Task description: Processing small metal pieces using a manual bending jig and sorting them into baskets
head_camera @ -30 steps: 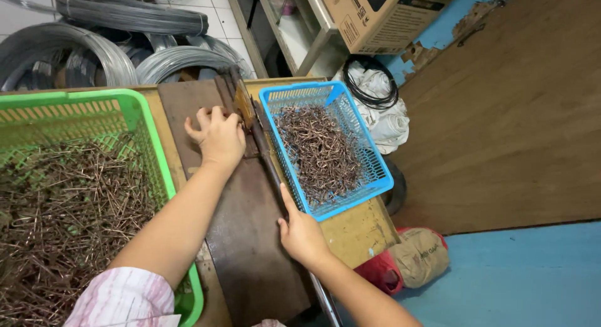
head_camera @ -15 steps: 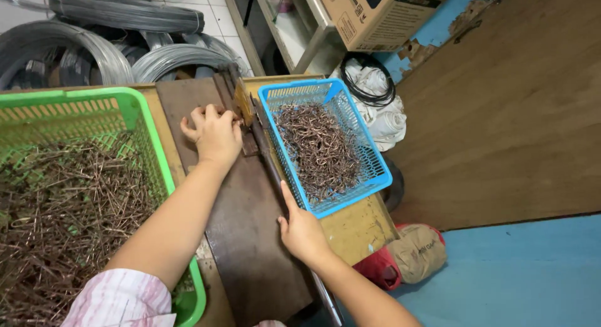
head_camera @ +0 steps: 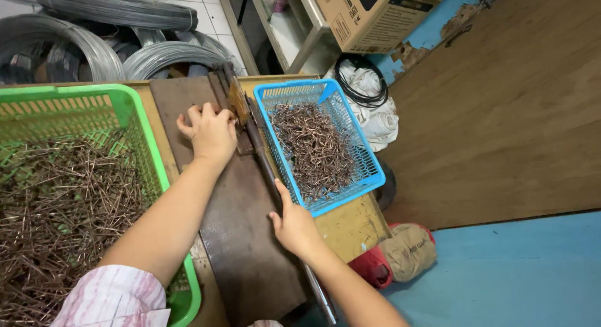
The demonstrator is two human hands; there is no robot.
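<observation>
Nearest the camera, the right hand (head_camera: 295, 225) rests on the long metal lever (head_camera: 266, 167) that runs along the right edge of the dark board (head_camera: 247, 239). The palm presses down on the lever with the index finger stretched forward along it; whether the fingers wrap under the lever cannot be told. The left forearm, with a striped pink sleeve (head_camera: 116, 299) at its near end, crosses the board diagonally.

Farther along the board, the left hand (head_camera: 210, 133) lies palm down, fingers curled, at the rusty metal jig (head_camera: 235, 108) near the far end of the lever. The fingertips touch the jig; any piece held beneath them is hidden, so the grip cannot be judged.

At the left edge of the table (head_camera: 350, 224), the green basket (head_camera: 147, 145) stands just beside the board and holds a dense layer of straight copper-coloured wire pieces (head_camera: 62, 208). At the right edge, the blue basket (head_camera: 350, 145) touches the lever side of the board and holds a heap of bent wire pieces (head_camera: 313, 148).

Beyond the far edge of the table lie large coils of grey wire (head_camera: 94, 45). Right of these stand a metal shelf frame (head_camera: 300, 33) and a cardboard box (head_camera: 369, 17), with a white bundle (head_camera: 375, 114) and a black cable loop (head_camera: 360, 83) below. A tan and red bag (head_camera: 400, 255) lies on the blue floor (head_camera: 519, 277) near the right corner.
</observation>
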